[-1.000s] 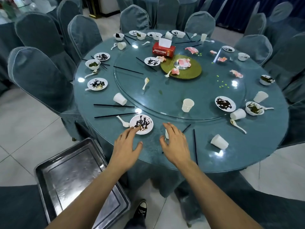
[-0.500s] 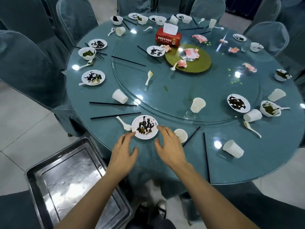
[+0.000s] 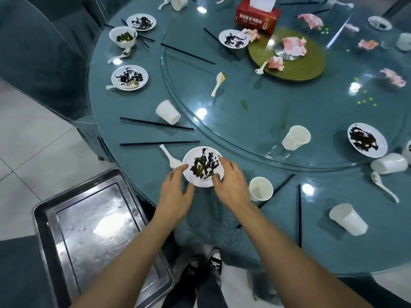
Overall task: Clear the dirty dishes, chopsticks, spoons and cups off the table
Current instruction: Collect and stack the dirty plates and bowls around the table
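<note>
A white dirty plate [image 3: 201, 182] smeared with dark greens lies near the front edge of the round teal table [image 3: 233, 223]. My right hand [image 3: 232, 185] curls over its right rim, thumb on the near edge. My left hand [image 3: 175, 193] reaches its left rim with fairly straight fingers. A white spoon [image 3: 170, 157] lies just left of the plate, an upright paper cup [image 3: 260, 188] just right. Black chopsticks [image 3: 159, 143] lie behind the spoon. More cups [image 3: 297, 137], plates [image 3: 367, 143], a bowl [image 3: 123, 37] and spoons [image 3: 218, 83] are scattered around.
A metal tray [image 3: 97, 230] sits low at my left beside the table. A glass turntable [image 3: 255, 121] covers the middle, carrying a red tissue box [image 3: 258, 15] and pink napkins. Covered chairs [image 3: 44, 52] stand at the left. My shoes show below the table edge.
I have leaned in closer. Both hands moved forward from the table's front edge to the dirty plate, and the right hand now curls over its rim.
</note>
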Motion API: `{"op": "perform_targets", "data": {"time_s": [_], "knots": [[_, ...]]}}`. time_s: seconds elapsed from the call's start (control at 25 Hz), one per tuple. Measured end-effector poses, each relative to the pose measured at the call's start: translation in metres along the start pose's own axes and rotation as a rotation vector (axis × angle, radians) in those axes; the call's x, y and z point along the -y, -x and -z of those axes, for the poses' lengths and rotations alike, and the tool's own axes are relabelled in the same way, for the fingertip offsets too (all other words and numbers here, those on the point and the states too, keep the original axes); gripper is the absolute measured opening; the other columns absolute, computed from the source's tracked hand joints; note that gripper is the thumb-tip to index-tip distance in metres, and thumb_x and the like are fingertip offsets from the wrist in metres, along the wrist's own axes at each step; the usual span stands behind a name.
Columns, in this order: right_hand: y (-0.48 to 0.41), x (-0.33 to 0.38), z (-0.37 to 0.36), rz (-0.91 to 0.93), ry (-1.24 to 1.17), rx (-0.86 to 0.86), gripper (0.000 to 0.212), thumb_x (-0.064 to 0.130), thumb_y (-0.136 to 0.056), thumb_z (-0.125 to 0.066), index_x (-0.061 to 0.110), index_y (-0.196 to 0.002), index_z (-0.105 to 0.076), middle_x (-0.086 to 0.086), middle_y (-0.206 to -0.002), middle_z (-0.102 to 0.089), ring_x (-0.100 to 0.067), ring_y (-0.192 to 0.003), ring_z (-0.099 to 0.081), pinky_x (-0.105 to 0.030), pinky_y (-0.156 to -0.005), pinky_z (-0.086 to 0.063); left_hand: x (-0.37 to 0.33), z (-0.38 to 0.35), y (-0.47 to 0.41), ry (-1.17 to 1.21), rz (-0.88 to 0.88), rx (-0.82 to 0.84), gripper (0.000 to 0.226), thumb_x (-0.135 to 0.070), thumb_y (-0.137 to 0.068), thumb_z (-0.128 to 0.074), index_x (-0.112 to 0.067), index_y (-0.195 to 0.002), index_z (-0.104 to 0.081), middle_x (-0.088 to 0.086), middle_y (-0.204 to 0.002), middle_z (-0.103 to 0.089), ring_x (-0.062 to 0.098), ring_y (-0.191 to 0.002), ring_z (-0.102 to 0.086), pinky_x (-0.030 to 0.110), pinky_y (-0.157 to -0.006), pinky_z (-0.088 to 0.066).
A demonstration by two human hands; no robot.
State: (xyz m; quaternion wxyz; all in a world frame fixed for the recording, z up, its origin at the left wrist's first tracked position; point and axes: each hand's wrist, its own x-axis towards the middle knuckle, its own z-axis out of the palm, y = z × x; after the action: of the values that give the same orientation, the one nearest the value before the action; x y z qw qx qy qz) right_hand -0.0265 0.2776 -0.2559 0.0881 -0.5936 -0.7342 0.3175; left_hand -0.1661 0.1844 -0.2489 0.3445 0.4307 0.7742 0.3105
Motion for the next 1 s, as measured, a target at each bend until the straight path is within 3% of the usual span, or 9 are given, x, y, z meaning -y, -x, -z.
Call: {"op": "perform_targets", "data": {"time_s": [0.36, 0.56, 0.76, 1.0], "knots": [[-0.034, -0.010, -0.011, -0.076, 0.005, 0.079, 0.057, 0.023, -0.096, -0.054, 0.017, -0.151, -0.040, -0.010, -0.150, -0.047, -0.034, -0.135, -0.045, -0.047, -0.112, -0.038, 0.012, -0.017, -0.013, -0.003, 0.085, 0.021, 0.054, -0.024, -0.100, -0.054, -0.027, -0.152, -0.037, 0.004, -0.153, -0.044, 0.023, -0.142, -0.039, 0.039, -0.116, -0.032], [-0.037, -0.012, -0.011, -0.075, 0.009, 0.128, 0.059, 0.024, -0.097, -0.053, 0.018, -0.153, -0.037, -0.011, -0.149, -0.049, -0.035, -0.133, -0.047, -0.047, -0.113, -0.037, 0.012, -0.021, -0.018, 0.032, 0.103, 0.044, 0.050, -0.022, -0.100, -0.055, -0.030, -0.147, -0.040, 0.003, -0.147, -0.049, 0.024, -0.135, -0.045, 0.037, -0.111, -0.037], [-0.034, -0.013, -0.008, -0.076, -0.099, 0.071, 0.051, 0.014, -0.099, -0.052, 0.016, -0.149, -0.043, -0.010, -0.144, -0.051, -0.029, -0.131, -0.048, -0.038, -0.109, -0.037, 0.007, -0.025, -0.020, 0.042, 0.110, 0.048, 0.051, -0.023, -0.099, -0.056, -0.031, -0.147, -0.042, 0.002, -0.142, -0.051, 0.025, -0.122, -0.053, 0.046, -0.107, -0.044], [-0.018, -0.008, 0.009, -0.026, -0.194, -0.047, 0.056, 0.002, -0.097, -0.049, 0.021, -0.149, -0.043, -0.007, -0.139, -0.050, -0.025, -0.126, -0.049, -0.033, -0.102, -0.039, -0.014, -0.020, -0.011, 0.117, 0.064, -0.004, 0.050, -0.024, -0.100, -0.057, -0.032, -0.147, -0.042, -0.004, -0.145, -0.047, 0.014, -0.133, -0.047, 0.046, -0.111, -0.044]]}}
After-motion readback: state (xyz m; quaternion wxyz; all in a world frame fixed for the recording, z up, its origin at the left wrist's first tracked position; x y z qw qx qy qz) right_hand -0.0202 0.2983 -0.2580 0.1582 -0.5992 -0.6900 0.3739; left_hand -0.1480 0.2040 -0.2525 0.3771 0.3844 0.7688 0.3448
